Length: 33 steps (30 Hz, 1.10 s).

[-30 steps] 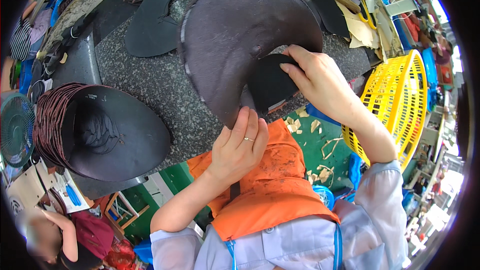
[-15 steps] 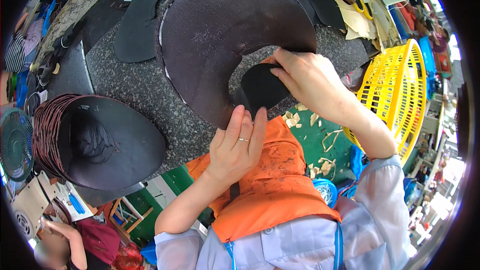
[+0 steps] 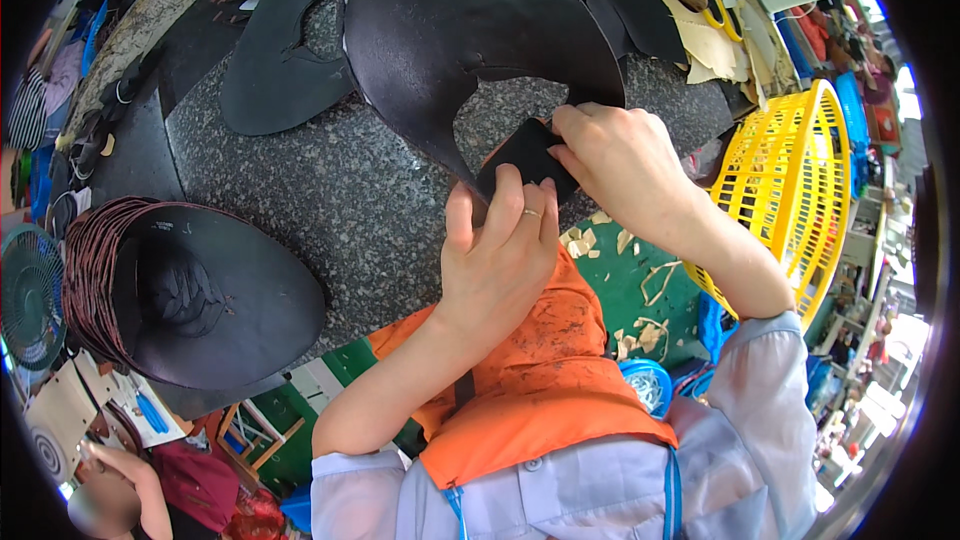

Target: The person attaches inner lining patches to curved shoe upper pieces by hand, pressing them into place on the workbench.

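A large, curved dark leather piece point(image 3: 440, 30), shaped like a broad open ring, stands tilted over a speckled stone worktop point(image 3: 280, 180). Between its two ends lies a smaller black flap point(image 3: 527, 152). Thumb and fingers of my right hand point(image 3: 625, 155) pinch the flap's right side, close to the ring's right end. My left hand point(image 3: 500, 255), a ring on one finger, has its bent fingers on the flap's lower edge beside the ring's left end. Whatever lies under those fingertips is hidden.
A stack of similar dark leather pieces point(image 3: 245, 290) rests at the left. Another curved piece point(image 3: 262, 80) lies flat behind. Yellow-handled scissors point(image 3: 735, 32) and pale scraps are at the back right, a yellow basket point(image 3: 828, 180) at the right. Another person point(image 3: 150, 485) is at lower left.
The ring's left end has swung up and inward, tilting the leather piece. My left hand has moved up and right onto the flap with its fingers bent more. The right hand keeps its pinch.
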Each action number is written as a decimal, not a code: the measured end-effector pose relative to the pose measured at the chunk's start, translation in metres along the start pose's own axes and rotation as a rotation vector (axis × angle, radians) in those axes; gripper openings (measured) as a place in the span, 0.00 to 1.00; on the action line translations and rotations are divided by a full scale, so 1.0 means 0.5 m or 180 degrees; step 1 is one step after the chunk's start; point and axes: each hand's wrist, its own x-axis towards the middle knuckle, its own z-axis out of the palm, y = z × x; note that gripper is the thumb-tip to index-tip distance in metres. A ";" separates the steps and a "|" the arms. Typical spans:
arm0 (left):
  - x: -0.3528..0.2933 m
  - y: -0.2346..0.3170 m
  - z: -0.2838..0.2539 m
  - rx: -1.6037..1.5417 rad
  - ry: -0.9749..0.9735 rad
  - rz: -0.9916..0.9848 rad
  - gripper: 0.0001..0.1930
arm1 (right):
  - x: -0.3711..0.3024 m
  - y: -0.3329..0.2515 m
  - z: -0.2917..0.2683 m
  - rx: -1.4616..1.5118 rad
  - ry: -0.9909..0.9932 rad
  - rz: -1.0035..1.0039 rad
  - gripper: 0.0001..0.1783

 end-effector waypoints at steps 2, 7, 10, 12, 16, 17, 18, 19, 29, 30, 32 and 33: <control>0.011 0.000 -0.003 -0.0112 -0.0321 -0.0054 0.11 | 0.000 0.001 0.003 -0.0115 -0.0212 0.0052 0.10; 0.035 -0.015 -0.018 -0.0269 -0.0537 -0.0043 0.09 | 0.015 0.032 -0.053 0.1164 -0.0514 -0.0069 0.20; 0.033 -0.023 -0.020 -0.0441 -0.0580 -0.0068 0.08 | 0.011 0.040 -0.089 0.1632 -0.1015 -0.0526 0.25; 0.029 -0.030 -0.023 -0.0496 -0.0614 -0.0102 0.08 | 0.012 0.020 -0.103 -0.0467 -0.1047 -0.1763 0.22; 0.034 -0.033 -0.040 -0.0608 -0.0791 -0.0119 0.09 | 0.034 0.063 -0.057 -0.0648 0.0383 -0.3079 0.05; 0.033 -0.033 -0.040 -0.0592 -0.0833 -0.0111 0.10 | 0.038 0.064 -0.060 -0.0630 0.0384 -0.3092 0.05; 0.031 -0.033 -0.038 -0.0587 -0.0849 -0.0123 0.10 | 0.041 0.065 -0.062 -0.0589 -0.0333 -0.2811 0.05; 0.030 -0.033 -0.037 -0.0599 -0.0892 -0.0120 0.11 | 0.043 0.067 -0.063 -0.0550 -0.1028 -0.2506 0.05; 0.029 -0.033 -0.034 -0.0735 -0.0848 -0.0226 0.12 | 0.040 0.085 -0.043 0.0241 -0.0720 -0.2297 0.07; 0.030 -0.030 -0.030 -0.0746 -0.0851 -0.0222 0.12 | 0.037 0.089 -0.041 0.0397 -0.0758 -0.2293 0.08; 0.030 -0.024 -0.029 -0.0497 -0.0834 -0.0202 0.12 | 0.034 0.097 -0.049 0.0560 -0.0805 -0.2314 0.09; 0.030 -0.024 -0.031 -0.0498 -0.0833 -0.0215 0.12 | 0.034 0.105 -0.067 0.0512 -0.1095 -0.2311 0.11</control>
